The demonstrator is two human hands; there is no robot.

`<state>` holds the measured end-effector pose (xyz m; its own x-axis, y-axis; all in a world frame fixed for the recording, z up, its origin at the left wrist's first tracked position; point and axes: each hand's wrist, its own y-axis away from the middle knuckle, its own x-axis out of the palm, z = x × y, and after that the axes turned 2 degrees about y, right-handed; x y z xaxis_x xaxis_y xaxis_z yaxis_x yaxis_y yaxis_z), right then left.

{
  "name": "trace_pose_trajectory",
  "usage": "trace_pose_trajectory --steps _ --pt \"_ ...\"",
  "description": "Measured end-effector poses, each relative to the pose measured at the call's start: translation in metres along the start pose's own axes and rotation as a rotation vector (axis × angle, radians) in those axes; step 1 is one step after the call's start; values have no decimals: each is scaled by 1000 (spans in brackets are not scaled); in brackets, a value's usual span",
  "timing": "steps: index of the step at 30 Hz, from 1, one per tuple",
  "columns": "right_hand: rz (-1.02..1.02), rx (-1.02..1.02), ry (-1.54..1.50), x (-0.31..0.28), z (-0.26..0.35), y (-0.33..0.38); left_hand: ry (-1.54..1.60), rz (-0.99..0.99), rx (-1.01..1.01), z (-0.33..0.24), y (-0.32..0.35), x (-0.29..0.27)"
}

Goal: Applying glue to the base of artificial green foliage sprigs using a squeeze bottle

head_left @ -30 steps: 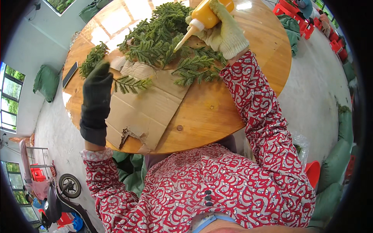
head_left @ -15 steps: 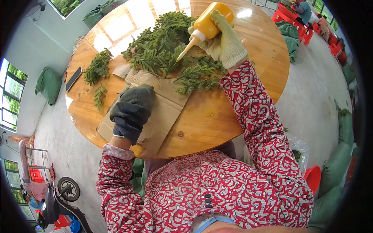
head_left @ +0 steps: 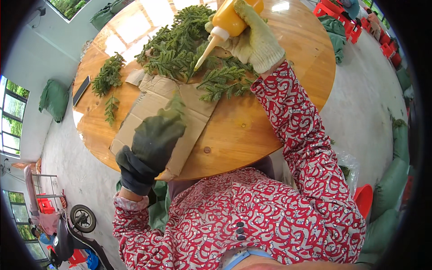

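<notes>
There are 2 gloves point(head_left: 155, 141) point(head_left: 261, 47), 1 bottle point(head_left: 230, 20), 1 phone point(head_left: 81, 91) and 1 cardboard sheet point(head_left: 196, 110)

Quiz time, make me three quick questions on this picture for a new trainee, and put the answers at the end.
1. Multiple choice: which hand holds the yellow bottle? (a) left (b) right (c) both

2. True or false: the dark flat device lies to the left of the cardboard.

3. Short answer: what does the left hand hold over the cardboard?

Key: 1. b, the right hand. 2. True. 3. A green sprig, blurred.
</notes>
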<state>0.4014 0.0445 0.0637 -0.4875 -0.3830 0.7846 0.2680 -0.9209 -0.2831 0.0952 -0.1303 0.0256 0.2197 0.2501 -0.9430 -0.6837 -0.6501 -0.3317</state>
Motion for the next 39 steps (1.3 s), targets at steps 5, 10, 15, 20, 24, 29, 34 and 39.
trace_pose_trajectory --steps 5,10,15,20,24,29,34,39 --pt "81 23 74 -1 -21 0 -20 79 11 -11 3 2" --pt "43 43 303 8 -41 15 -70 119 -21 -21 -19 8" --pt "21 133 367 4 -49 22 -26 172 -108 -33 -24 4" --pt "-35 169 417 -3 -57 24 3 125 -86 -35 -20 7" --pt "-104 144 450 -9 -58 23 68 72 -23 -36 -19 3" --pt "-102 149 465 -13 -56 24 269 -155 -137 -49 -12 0" --pt "-54 129 489 -14 -51 27 387 -261 -287 -72 -15 17" --pt "-52 160 427 -6 -48 28 240 -188 -311 -74 2 42"
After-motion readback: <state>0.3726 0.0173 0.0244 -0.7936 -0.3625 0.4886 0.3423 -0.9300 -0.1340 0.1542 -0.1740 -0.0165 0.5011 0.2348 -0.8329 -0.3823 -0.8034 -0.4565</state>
